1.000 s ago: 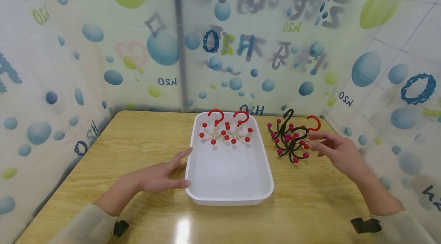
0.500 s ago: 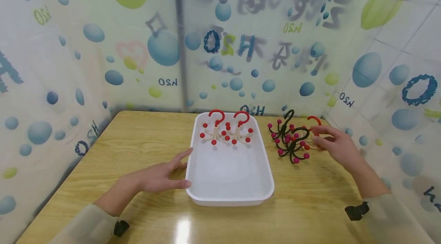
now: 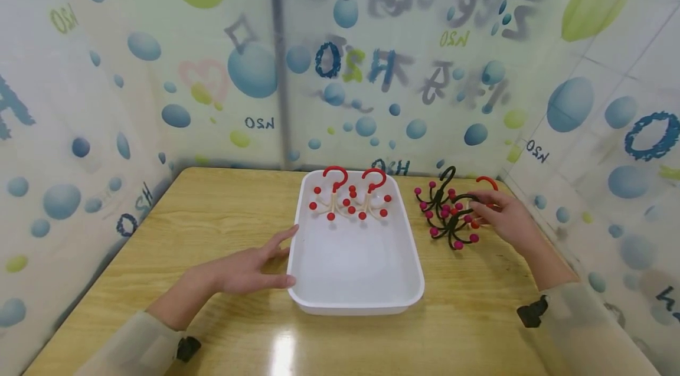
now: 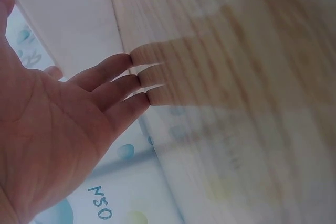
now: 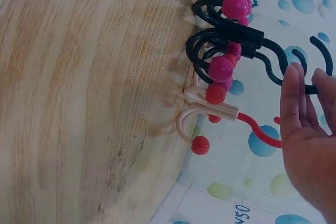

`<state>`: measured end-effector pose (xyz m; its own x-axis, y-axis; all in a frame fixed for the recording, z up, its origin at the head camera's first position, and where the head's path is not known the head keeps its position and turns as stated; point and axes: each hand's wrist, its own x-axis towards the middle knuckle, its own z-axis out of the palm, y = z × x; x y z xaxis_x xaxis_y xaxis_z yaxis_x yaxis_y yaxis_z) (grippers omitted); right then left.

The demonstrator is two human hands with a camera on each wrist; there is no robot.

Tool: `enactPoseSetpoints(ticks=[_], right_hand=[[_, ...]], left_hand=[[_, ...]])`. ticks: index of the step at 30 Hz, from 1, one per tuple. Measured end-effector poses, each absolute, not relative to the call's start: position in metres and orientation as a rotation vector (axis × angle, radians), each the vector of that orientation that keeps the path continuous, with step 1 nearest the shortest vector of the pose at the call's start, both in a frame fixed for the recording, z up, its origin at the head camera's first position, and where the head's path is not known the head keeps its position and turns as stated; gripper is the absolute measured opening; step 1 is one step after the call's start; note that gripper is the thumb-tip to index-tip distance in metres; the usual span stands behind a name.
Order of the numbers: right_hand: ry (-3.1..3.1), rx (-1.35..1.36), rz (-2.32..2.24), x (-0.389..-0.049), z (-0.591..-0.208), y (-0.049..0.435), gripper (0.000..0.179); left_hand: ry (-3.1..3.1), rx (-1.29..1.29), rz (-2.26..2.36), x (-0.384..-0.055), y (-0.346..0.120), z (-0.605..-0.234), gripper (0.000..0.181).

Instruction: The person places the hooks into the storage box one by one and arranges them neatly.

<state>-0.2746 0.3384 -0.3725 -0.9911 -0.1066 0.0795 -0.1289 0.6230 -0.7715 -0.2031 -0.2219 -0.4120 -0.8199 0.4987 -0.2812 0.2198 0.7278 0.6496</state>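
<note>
In the head view my left hand lies against the left side of a white plastic tray, its fingers spread and thumb at the rim. Two cream claw hangers with red hooks and red ball tips are in the tray's far end. To the right of the tray my right hand has thumb and fingers about the top hook of the nearer black claw hanger, which has magenta ball tips. Another black claw hanger is behind it. Partly hidden by the hand is a cream claw hanger with a red hook.
The wooden table runs back to a curtain printed with blue and green dots. The curtain also encloses the left and right sides. The hangers on the right lie close together with their arms overlapping.
My right hand drew back to the right, then came in leftward to the nearer black hanger's hook. My left hand and the tray have stayed put.
</note>
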Motion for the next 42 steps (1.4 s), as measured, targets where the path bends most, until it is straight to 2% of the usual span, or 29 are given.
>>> enactPoseSetpoints(ticks=[12,26,33,42], right_hand=[[-2.75,0.177,1.266,-0.276,-0.368,0.336,0.047],[-2.755,0.186,1.294,-0.257,-0.345,0.332,0.049],[-2.763,0.202,1.299,-0.242,-0.324,0.31,0.05],[-2.749,0.382,1.303,-0.229,-0.304,0.264,0.039]], left_hand=[[2.496,0.55,0.856,-0.201,-0.221,-0.411,0.105],[2.507,0.559,0.848,-0.202,-0.222,-0.412,0.107],[2.507,0.564,0.849,-0.202,-0.222,-0.413,0.106],[2.497,0.556,0.858,-0.201,-0.222,-0.412,0.106]])
